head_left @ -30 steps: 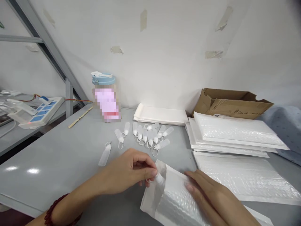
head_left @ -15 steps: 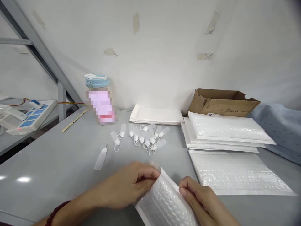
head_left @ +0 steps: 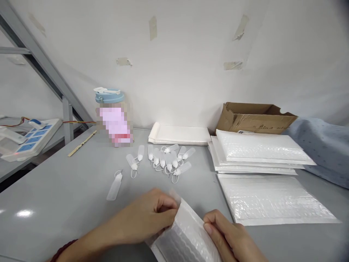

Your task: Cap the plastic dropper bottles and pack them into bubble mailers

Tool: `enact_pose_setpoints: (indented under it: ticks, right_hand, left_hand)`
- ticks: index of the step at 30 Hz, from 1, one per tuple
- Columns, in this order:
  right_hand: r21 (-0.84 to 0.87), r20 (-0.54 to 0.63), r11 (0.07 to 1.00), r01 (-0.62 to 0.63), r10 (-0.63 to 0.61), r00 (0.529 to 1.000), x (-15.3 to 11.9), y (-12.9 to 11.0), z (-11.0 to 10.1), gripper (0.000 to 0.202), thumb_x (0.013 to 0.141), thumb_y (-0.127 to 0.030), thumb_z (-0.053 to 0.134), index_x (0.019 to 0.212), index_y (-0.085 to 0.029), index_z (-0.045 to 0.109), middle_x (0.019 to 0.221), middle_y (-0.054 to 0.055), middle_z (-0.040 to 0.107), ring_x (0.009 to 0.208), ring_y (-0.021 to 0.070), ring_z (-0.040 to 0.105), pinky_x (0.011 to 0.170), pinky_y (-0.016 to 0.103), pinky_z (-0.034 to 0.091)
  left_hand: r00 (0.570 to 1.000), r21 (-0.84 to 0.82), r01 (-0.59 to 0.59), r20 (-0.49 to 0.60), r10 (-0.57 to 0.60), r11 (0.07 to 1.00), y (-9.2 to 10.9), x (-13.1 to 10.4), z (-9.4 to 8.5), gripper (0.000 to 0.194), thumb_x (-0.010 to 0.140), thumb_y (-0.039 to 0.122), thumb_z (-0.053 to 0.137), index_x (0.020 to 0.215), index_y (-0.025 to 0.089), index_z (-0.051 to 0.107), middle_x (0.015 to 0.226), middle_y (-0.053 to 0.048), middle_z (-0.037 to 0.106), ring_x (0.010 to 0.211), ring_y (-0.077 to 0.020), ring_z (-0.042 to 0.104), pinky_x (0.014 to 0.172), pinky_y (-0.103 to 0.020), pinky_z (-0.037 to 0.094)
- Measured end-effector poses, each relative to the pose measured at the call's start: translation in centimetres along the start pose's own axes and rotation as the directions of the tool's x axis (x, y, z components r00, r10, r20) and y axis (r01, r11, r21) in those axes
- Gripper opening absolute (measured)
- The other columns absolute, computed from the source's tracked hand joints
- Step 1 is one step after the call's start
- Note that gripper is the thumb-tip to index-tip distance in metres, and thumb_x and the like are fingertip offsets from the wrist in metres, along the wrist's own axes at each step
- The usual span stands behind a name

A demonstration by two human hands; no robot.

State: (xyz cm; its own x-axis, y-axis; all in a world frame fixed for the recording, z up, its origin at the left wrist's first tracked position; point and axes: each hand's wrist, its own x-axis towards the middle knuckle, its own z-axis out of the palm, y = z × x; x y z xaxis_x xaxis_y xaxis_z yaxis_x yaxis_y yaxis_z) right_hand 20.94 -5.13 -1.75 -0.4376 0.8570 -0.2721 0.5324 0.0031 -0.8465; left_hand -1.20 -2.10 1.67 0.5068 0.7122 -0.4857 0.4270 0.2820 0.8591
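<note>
A white bubble mailer (head_left: 191,233) is held at a slant above the table's near edge, its lower end cut off by the picture. My left hand (head_left: 148,214) is closed at its upper left corner, fingers pinched together. A thin see-through strip (head_left: 175,196) stands up beside those fingertips; whether they grip it too I cannot tell. On the mailer's right edge, my right hand (head_left: 226,233) pinches with thumb and forefinger. Several small clear squeeze bottles (head_left: 169,160) with looped caps lie beyond the hands, and a single bottle (head_left: 115,186) lies nearer on the left.
Bubble mailers (head_left: 261,147) are stacked at the right, with another mailer (head_left: 275,200) in front. Behind stand an open cardboard box (head_left: 261,122) and flat white mailers (head_left: 182,134). A blue-lidded container (head_left: 109,96), a thin stick (head_left: 81,143) and a keyed device (head_left: 35,138) are leftward.
The mailer and both hands have shifted slightly left and its top now faces me more. The see-through strip shows more clearly above it. The whole view has moved a little.
</note>
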Motion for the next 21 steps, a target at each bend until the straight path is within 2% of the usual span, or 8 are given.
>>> enact_pose_setpoints:
  ticks: [4,6,8,10,13,15,18,21]
  right_hand:
    - [-0.014,-0.055,1.000,0.008,-0.009,0.998,0.0,-0.3,-0.1,0.032,0.096,-0.045,0.023,0.079,-0.024,0.041,0.060,-0.005,0.038,0.055,0.0143,0.039,0.054,0.026,0.031]
    - [-0.011,-0.053,1.000,0.022,-0.023,0.998,0.0,-0.4,-0.2,0.031,0.096,-0.045,0.023,0.081,-0.025,0.041,0.061,-0.005,0.039,0.055,0.0145,0.039,0.054,0.026,0.032]
    - [0.002,-0.075,0.999,0.033,-0.033,0.997,0.0,-0.5,-0.5,0.031,0.096,-0.046,0.025,0.082,-0.025,0.043,0.061,-0.005,0.039,0.055,0.0146,0.040,0.054,0.026,0.032]
    - [0.028,-0.125,0.998,0.047,-0.043,0.991,0.1,-0.7,-1.1,0.032,0.096,-0.046,0.027,0.080,-0.024,0.044,0.062,-0.005,0.039,0.056,0.0143,0.039,0.055,0.026,0.032]
    - [0.122,-0.175,0.991,0.047,-0.025,0.984,0.4,-0.9,-2.5,0.036,0.094,-0.048,0.033,0.071,-0.022,0.044,0.062,-0.005,0.036,0.057,0.0130,0.035,0.055,0.025,0.031]
    - [0.201,-0.153,0.979,0.037,-0.006,0.988,0.7,-0.9,-3.7,0.037,0.093,-0.049,0.037,0.069,-0.021,0.045,0.063,-0.004,0.036,0.057,0.0120,0.034,0.054,0.024,0.030]
    - [0.238,-0.163,0.968,0.075,-0.037,0.986,0.8,-0.8,-5.2,0.036,0.092,-0.050,0.040,0.071,-0.021,0.046,0.063,-0.004,0.038,0.055,0.0111,0.034,0.052,0.023,0.030]
    - [0.129,-0.272,0.980,0.152,-0.112,0.956,0.4,-0.6,-6.0,0.035,0.093,-0.048,0.038,0.072,-0.022,0.047,0.063,-0.004,0.039,0.053,0.0115,0.034,0.050,0.024,0.029]
  left_hand:
    - [0.963,0.072,-0.167,-0.204,0.178,0.983,0.3,0.0,0.8,0.024,0.082,0.025,0.047,0.072,0.016,0.067,0.065,0.002,0.056,0.061,-0.0104,0.047,0.054,-0.019,0.032]
    - [0.946,0.059,-0.200,-0.250,0.208,0.978,0.4,-0.1,0.8,0.023,0.083,0.027,0.050,0.073,0.017,0.068,0.066,0.002,0.060,0.061,-0.0108,0.049,0.053,-0.019,0.034]
    - [0.904,0.010,-0.245,-0.359,0.233,0.969,0.4,-0.5,0.3,0.021,0.083,0.029,0.055,0.072,0.017,0.069,0.064,0.001,0.063,0.059,-0.0118,0.053,0.053,-0.020,0.039]
    - [0.801,-0.064,-0.348,-0.538,0.261,0.935,0.3,-0.9,-0.7,0.019,0.082,0.031,0.059,0.072,0.018,0.068,0.063,0.000,0.064,0.058,-0.0130,0.057,0.055,-0.021,0.044]
    - [0.587,-0.182,-0.548,-0.779,0.221,0.816,0.2,-1.3,-2.8,0.015,0.081,0.030,0.062,0.071,0.020,0.066,0.062,0.001,0.062,0.056,-0.0126,0.056,0.052,-0.021,0.046]
    - [0.522,-0.252,-0.622,-0.840,0.152,0.741,0.3,-1.4,-3.8,0.013,0.079,0.028,0.064,0.069,0.020,0.065,0.062,0.001,0.060,0.057,-0.0121,0.055,0.050,-0.021,0.046]
    - [0.538,-0.313,-0.615,-0.838,0.094,0.724,0.3,-1.3,-4.5,0.012,0.076,0.028,0.067,0.068,0.019,0.065,0.063,0.001,0.057,0.058,-0.0119,0.054,0.050,-0.021,0.046]
    - [0.611,-0.359,-0.557,-0.788,0.077,0.749,0.2,-1.1,-4.3,0.015,0.077,0.032,0.067,0.070,0.019,0.065,0.064,0.000,0.058,0.059,-0.0125,0.053,0.051,-0.021,0.046]
